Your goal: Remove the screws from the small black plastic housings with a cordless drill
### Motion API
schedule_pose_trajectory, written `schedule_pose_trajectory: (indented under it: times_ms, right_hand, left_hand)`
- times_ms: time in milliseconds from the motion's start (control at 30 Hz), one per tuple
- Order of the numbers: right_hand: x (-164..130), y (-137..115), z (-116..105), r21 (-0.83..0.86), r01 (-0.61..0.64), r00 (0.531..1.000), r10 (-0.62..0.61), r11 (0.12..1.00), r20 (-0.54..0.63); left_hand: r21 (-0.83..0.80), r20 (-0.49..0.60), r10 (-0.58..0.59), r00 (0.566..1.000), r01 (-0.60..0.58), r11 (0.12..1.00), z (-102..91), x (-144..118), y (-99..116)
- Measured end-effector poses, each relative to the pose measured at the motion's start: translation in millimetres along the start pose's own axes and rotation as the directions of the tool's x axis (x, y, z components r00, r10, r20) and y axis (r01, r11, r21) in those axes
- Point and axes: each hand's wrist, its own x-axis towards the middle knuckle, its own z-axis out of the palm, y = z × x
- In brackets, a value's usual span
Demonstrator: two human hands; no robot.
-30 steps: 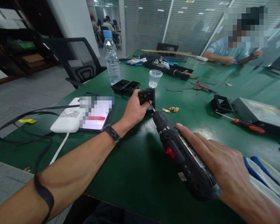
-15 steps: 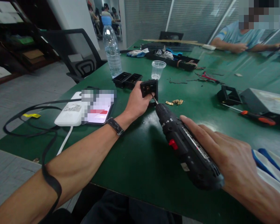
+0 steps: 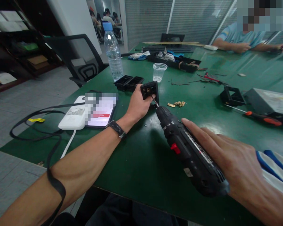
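My left hand (image 3: 138, 105) is closed around a black plastic housing (image 3: 149, 89), held tilted up over the green table (image 3: 136, 157). My right hand (image 3: 231, 157) grips a black cordless drill (image 3: 186, 147) with a red switch; its handle is hidden from view. The drill's thin bit reaches into the housing, close to my left fingers; whether it touches a screw I cannot make out. Small brass pieces (image 3: 179, 104) lie in a little pile just right of the housing. Behind my left hand sit two more black housings (image 3: 128, 82).
A water bottle (image 3: 114, 56) and a clear plastic cup (image 3: 159, 72) stand beyond my left hand. At left lie a white power bank (image 3: 72, 114), a phone (image 3: 101, 113) and a black strap. A screwdriver (image 3: 261, 117) rests at right near a metal box (image 3: 271, 105). Another person sits across the table.
The view has shifted slightly. My left hand still holds the housing and the drill bit stays in it; the housing looks tilted a little differently.
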Motion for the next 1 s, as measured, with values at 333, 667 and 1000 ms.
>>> schedule_pose_trajectory:
  times_ms: [333,667,1000]
  right_hand:
    - [2.2,1.1,4.8,-0.057,0.003,1.000,-0.004,0.998,-0.007]
    - [0.5,1.5,7.2,-0.052,-0.001,0.999,0.003,0.999,0.032]
    - [-0.5,3.5,8.7,-0.033,-0.029,0.999,0.028,0.999,-0.030]
  left_hand:
    - [0.008,-0.013,0.024,1.000,-0.024,1.000,0.4,-1.0,1.1]
    - [-0.011,-0.004,-0.001,1.000,0.001,1.000,0.0,-1.6,4.4]
    - [0.011,0.025,0.057,0.998,-0.057,0.998,-1.7,-3.8,8.0]
